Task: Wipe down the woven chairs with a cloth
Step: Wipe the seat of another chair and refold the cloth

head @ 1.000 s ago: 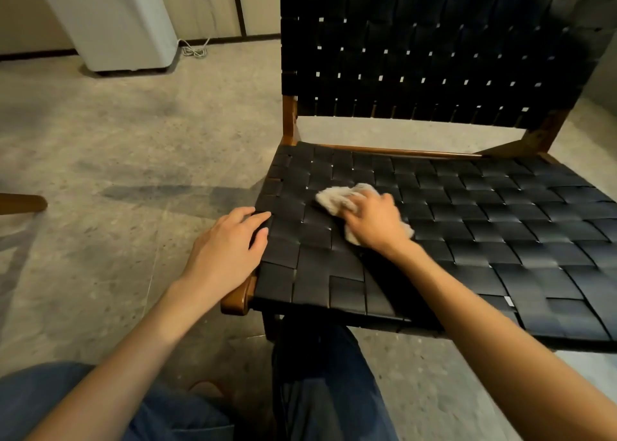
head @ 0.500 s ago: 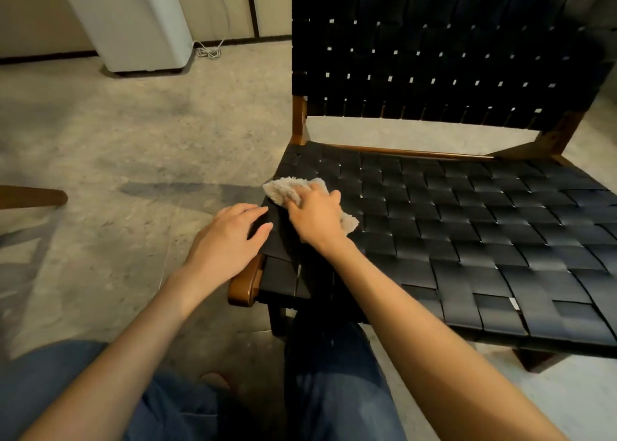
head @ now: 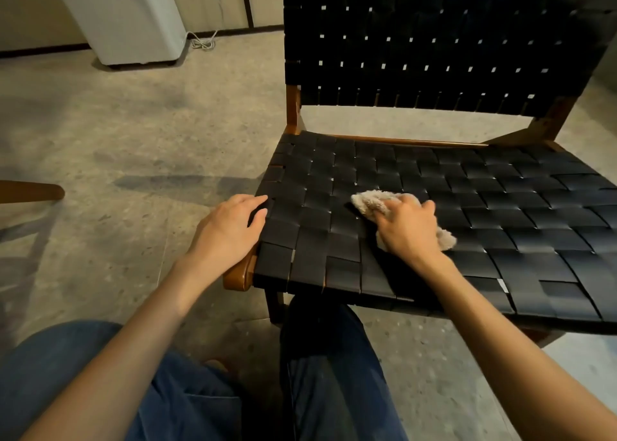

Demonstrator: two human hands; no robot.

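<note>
One fluffy beige cloth point(head: 367, 200) clutched in right grip point(head: 408, 227) | black woven seat point(head: 500, 213) | left grip point(head: 230, 230) spread flat

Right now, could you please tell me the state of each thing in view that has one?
cloth: bunched, on the woven seat under the right hand.
right hand: grips the cloth, pressing it down.
left hand: rests on the seat's left edge, holding nothing.
chair: upright on the floor.
cord: loosely coiled on the floor by the white appliance.
</note>
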